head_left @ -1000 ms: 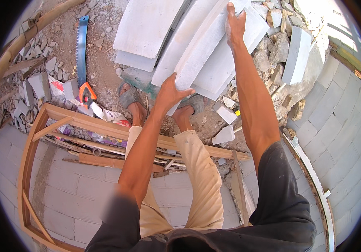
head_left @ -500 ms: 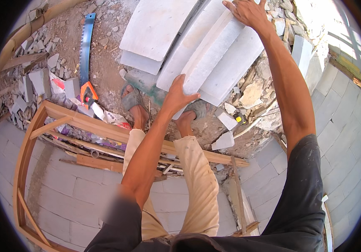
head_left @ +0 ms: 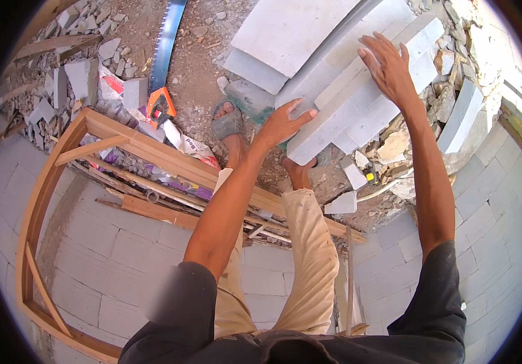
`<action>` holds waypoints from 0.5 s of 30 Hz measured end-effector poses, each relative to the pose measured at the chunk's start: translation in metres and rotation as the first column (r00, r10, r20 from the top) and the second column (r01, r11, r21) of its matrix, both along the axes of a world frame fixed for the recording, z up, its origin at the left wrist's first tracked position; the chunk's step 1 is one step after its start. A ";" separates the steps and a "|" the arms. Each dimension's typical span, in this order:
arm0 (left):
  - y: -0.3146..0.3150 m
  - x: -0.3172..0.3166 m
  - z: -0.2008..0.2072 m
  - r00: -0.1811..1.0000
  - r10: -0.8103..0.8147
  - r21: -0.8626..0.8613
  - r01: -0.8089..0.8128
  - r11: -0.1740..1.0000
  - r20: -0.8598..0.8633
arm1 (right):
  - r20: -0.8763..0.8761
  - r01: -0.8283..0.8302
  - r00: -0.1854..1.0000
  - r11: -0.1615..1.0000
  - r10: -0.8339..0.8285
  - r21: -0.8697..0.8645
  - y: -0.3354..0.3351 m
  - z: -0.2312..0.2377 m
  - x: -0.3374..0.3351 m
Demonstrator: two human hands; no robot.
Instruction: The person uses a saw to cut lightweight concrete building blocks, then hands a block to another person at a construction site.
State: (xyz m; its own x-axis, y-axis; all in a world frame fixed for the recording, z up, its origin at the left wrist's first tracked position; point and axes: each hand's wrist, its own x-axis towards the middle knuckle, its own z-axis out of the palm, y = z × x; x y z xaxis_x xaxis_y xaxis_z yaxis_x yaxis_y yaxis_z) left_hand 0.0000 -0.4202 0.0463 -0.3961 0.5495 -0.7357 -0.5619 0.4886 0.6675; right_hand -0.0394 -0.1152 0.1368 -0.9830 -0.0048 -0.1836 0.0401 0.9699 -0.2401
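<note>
Several light grey concrete blocks lie side by side on the rubble ground ahead of me. My left hand (head_left: 286, 125) hovers with thumb and fingers apart beside the near end of a long concrete block (head_left: 358, 100). Farther along this same block my right hand (head_left: 389, 65) is spread over its top, holding nothing. Whether the right fingertips touch the surface I cannot tell. Left of these, a wide pale slab (head_left: 291, 36) rests on another block (head_left: 255, 71).
A handsaw (head_left: 167, 54) with blue blade and orange handle lies to the left. A curved wooden frame (head_left: 145, 159) stretches across from the left. Broken stones (head_left: 394, 147) lie right of the blocks; a block wall (head_left: 491, 188) rises at the right.
Both hands have let go of the long block they gripped, which now lies lower and nearer the right among the others. The view has shifted, moving the saw and frame within it.
</note>
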 end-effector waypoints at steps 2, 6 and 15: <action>-0.046 -0.017 -0.030 0.979 -0.035 -0.252 -0.017 0.968 -0.199 | -0.115 0.184 0.973 0.971 -0.202 -0.154 -0.031 0.023 0.033; -0.181 -0.051 -0.119 0.816 -0.307 -0.560 -0.025 0.828 -0.489 | -0.057 0.646 0.678 0.631 -0.733 -0.430 -0.083 0.015 0.117; -0.283 -0.074 -0.219 0.574 -0.557 -0.781 -0.269 0.563 -0.600 | 0.383 0.875 0.132 -0.075 -0.914 -0.478 -0.180 -0.040 0.266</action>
State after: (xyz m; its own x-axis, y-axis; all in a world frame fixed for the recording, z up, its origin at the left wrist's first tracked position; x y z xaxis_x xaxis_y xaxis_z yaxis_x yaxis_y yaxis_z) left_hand -0.0739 -0.7030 -0.1722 -0.9441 0.0812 -0.3194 0.0616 0.9956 0.0712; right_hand 0.2267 -0.2954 0.0964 -0.2189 0.8258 -0.5197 0.7424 -0.2046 -0.6380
